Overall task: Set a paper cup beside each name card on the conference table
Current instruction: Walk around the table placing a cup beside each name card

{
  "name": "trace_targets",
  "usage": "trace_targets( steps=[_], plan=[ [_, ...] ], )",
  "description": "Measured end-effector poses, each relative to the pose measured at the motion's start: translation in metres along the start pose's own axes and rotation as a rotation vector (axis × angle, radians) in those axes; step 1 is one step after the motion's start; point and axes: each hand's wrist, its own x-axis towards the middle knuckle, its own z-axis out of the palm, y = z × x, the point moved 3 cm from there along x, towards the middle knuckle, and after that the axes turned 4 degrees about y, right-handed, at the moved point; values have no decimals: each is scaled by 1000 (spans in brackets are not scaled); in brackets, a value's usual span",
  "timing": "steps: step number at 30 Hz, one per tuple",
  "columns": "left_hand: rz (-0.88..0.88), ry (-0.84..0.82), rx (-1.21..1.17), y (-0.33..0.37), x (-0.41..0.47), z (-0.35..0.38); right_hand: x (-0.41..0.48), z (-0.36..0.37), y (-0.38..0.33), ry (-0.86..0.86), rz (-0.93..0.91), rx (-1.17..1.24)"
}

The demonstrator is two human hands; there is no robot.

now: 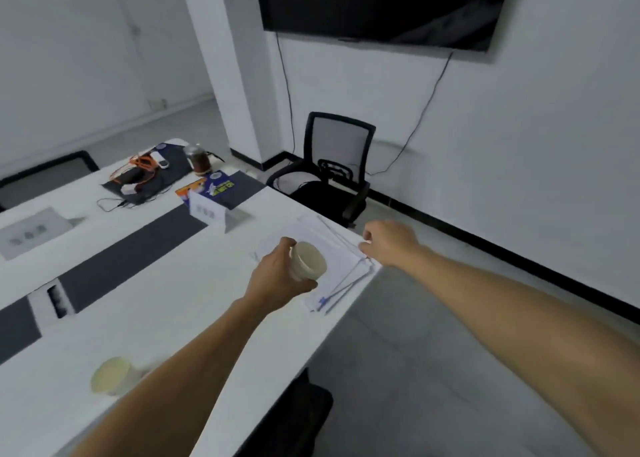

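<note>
Paper cup (pixel 308 261): held tilted in the left hand (pixel 277 278), above the tabletop (pixel 180 283) near its right edge. Loose sheets (pixel 341 266) lie under it, probably crowding the spot where it should go. Name card (pixel 207 211) stands just beyond, so this seat looks next. Second cup (pixel 111 375) stands nearer (that place likely served). Left fingers (pixel 287 245) curl round the cup wall. Right hand (pixel 389 242) is curled at the sheets' edge; whether it pinches them, cannot tell.
</note>
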Motion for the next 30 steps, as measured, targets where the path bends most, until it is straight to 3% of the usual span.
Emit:
trace_targets(
  steps=[7, 13, 22, 30],
  plan=[
    [100, -48, -7, 132, 93, 116, 42, -61, 170, 57, 51, -67],
    [89, -84, -21, 185, 153, 181, 87, -88, 265, 33, 94, -100],
    [59, -17, 0, 195, 301, 208, 235, -89, 312, 22, 17, -45],
    [-38, 35, 2, 186, 432, 189, 393, -111, 307, 5, -68, -26]
  ],
)
